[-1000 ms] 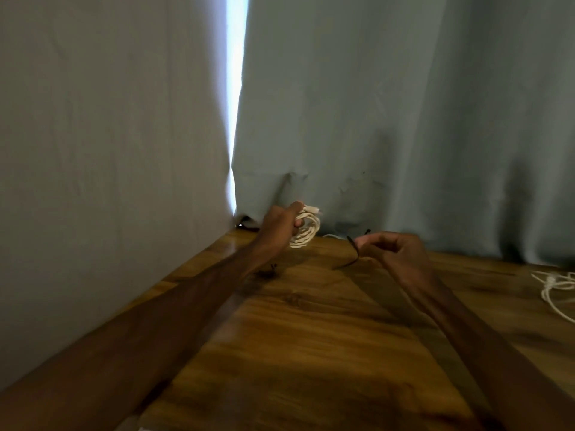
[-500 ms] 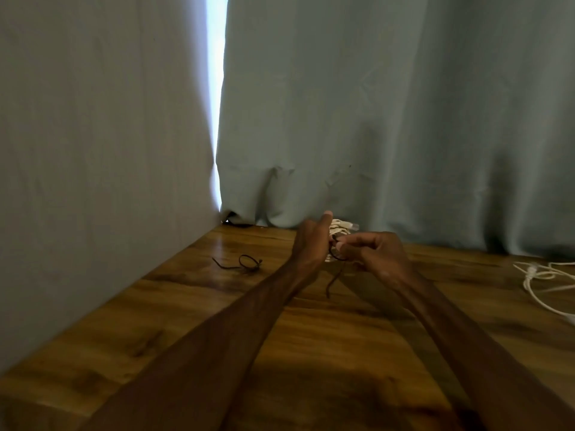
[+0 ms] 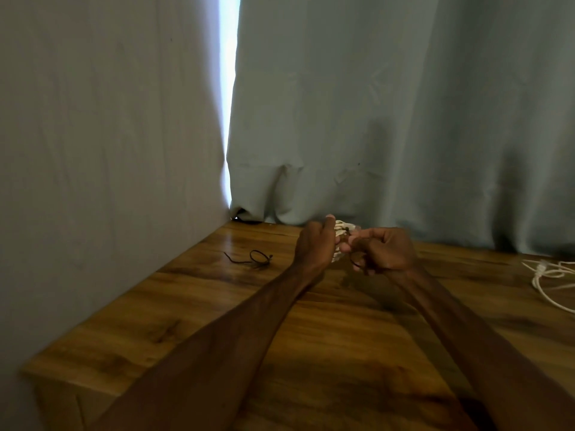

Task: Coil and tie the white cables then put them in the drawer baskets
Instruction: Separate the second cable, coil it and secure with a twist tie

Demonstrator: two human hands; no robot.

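Coiled white cable [image 3: 340, 233] is held above the wooden tabletop [image 3: 217, 321], close to its far edge and roughly mid-width, just in front of the curtain [image 3: 389, 119]. Left hand [image 3: 314, 244] is wrapped round the coil, with fingers curled and thumb raised on top. Most of the coil is hidden behind it.

Right hand [image 3: 387, 250] is set against the coil from the right, fingers curled. A thin dark tie [image 3: 354, 263] is pinched between thumb and index finger at the coil, and a short loop of it is seen hanging under the fingers. Whether it is already wound round the coil cannot be told.

A second dark tie [image 3: 259, 259] is laid on the tabletop left of the hands, toward the far left corner, loosely looped and well apart from the coil. A loose white cable [image 3: 547, 275] is spread uncoiled at the right edge, partly cut off by the frame. The far edge is bordered by the curtain and the left edge by a grey wall [image 3: 93, 135], with a bright gap [image 3: 230, 73] between them.
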